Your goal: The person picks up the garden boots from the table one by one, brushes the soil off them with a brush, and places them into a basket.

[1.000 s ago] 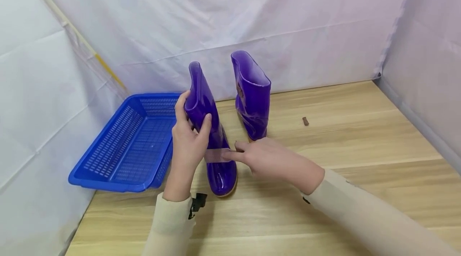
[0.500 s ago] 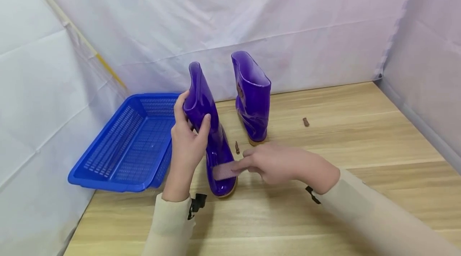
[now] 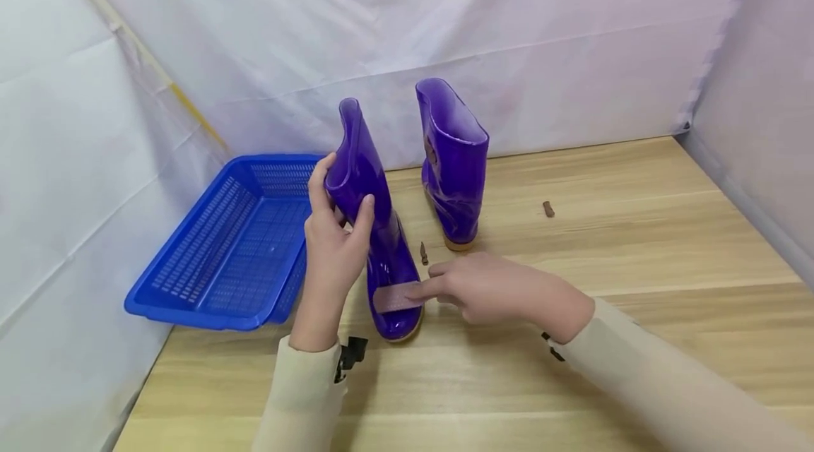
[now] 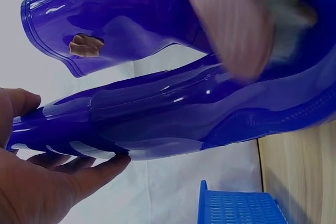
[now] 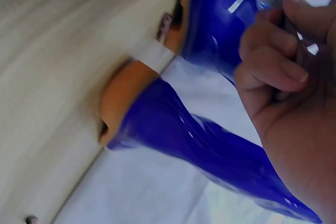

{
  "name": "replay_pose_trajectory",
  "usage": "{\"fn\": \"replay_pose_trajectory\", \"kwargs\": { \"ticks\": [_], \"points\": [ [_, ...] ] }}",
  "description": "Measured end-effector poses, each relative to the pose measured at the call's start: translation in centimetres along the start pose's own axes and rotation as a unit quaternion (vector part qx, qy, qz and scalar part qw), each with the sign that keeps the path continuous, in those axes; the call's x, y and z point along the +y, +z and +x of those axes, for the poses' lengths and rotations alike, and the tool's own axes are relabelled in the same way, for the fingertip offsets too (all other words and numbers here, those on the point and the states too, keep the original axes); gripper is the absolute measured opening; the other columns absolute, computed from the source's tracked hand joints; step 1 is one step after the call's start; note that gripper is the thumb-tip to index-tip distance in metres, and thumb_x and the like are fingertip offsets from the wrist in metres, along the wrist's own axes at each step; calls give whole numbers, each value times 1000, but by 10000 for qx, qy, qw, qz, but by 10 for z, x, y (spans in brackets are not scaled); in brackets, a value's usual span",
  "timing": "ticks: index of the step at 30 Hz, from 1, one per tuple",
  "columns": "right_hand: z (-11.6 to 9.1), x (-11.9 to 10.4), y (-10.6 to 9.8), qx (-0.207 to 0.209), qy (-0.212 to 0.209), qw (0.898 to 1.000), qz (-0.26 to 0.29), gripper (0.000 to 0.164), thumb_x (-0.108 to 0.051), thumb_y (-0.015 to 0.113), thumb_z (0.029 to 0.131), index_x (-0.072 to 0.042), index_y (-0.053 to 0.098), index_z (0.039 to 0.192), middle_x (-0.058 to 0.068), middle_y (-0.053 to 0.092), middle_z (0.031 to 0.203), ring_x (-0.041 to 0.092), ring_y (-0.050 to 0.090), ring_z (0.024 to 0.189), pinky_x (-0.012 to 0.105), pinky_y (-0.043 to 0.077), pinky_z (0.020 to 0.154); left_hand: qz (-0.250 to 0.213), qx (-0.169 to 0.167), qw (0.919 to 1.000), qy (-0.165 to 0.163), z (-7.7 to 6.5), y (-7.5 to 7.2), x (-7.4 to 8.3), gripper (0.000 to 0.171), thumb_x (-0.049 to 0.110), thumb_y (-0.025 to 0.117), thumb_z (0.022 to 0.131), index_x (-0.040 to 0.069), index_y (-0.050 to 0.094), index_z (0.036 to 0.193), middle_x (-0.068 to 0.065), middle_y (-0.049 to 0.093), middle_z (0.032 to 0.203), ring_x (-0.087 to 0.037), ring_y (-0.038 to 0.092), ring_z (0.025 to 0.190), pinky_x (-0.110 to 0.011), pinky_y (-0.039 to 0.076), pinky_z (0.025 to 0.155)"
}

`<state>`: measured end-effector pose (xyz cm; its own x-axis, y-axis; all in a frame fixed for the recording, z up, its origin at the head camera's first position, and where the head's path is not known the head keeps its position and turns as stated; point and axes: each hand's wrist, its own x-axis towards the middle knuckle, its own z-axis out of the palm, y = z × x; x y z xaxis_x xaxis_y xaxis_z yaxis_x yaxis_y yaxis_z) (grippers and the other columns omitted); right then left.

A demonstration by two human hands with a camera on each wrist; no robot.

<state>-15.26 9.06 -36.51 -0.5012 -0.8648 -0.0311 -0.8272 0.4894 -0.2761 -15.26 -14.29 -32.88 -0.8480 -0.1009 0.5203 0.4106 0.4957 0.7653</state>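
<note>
In the head view my left hand [image 3: 332,247] holds a shiny purple rain boot [image 3: 365,166] by its shaft, thumb on the near side and fingers round the back. The boot stands with its toe toward me. My right hand [image 3: 492,289] pinches a brush [image 3: 393,297] with a flat pinkish-brown back across the boot's toe area. Pale bristles [image 4: 287,35] show blurred beneath it in the left wrist view. A second purple boot [image 3: 459,187] stands upright behind, to the right. On its shaft is a brown, mud-like patch [image 4: 86,45].
A blue perforated plastic basket [image 3: 184,321] sits to the left. Small brown pieces lie on the wooden table [image 3: 636,226]: one brown piece [image 3: 424,254] beside the held boot, another brown piece [image 3: 548,210] farther right. White cloth [image 3: 540,28] hangs behind and at the sides.
The brush and right hand have moved from the boot's instep down toward its toe, uncovering the brown piece beside the boot. My left hand keeps its hold. The head view has shifted slightly.
</note>
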Motion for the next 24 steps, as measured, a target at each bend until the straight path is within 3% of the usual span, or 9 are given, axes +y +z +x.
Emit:
{"fn": "replay_pose_trajectory", "kwargs": {
  "ticks": [3,7,12,16,18,21,24],
  "points": [
    [-9,0,-10,-202,39,9993,319,53,-6,62,102,-39,67,144,-10,64,92,5,50,70,25,50,66,16,-42,10000,6,1,0,0,68,15,66,105,30,31,162,-12,67,142,-28,76,117,-45,65,79],
    [-20,-2,-28,-417,322,9976,447,55,1,62,98,-35,72,138,-7,68,94,7,55,75,28,53,71,69,-93,9999,7,2,0,0,68,15,65,106,30,30,162,-10,64,147,-28,74,122,-47,66,85],
    [-23,-7,-44,-225,686,9972,-179,64,8,70,85,-34,75,134,-4,73,104,11,64,77,31,57,68,181,-76,9998,-10,2,-1,2,69,16,66,105,31,30,163,-12,64,147,-30,73,123,-50,65,88],
    [-8,-18,-30,101,476,9957,-793,76,-3,82,83,-39,63,147,-1,73,119,10,60,69,27,53,60,341,-61,9994,-90,-3,-4,1,70,14,67,104,30,32,162,-13,68,142,-31,75,118,-51,65,86],
    [2,-21,-15,423,257,9935,-1021,79,-4,82,84,-38,58,151,-1,71,118,10,54,63,26,48,54,409,-90,9991,-59,-4,-4,-1,70,14,67,104,29,32,162,-14,68,141,-32,76,116,-51,65,87],
    [14,-21,5,1037,20,9819,-1584,78,-4,80,84,-34,58,151,-1,67,111,11,44,56,27,41,48,438,-130,9990,23,-3,-4,-3,69,16,67,105,28,31,163,-14,68,140,-31,76,116,-51,65,88],
    [16,-19,18,1305,-91,9739,-1853,75,0,77,85,-34,60,150,-1,66,107,10,39,52,25,37,45,431,-167,9989,53,-2,-3,-3,69,16,66,105,28,31,163,-14,68,140,-32,75,117,-51,65,88]
  ]
}}
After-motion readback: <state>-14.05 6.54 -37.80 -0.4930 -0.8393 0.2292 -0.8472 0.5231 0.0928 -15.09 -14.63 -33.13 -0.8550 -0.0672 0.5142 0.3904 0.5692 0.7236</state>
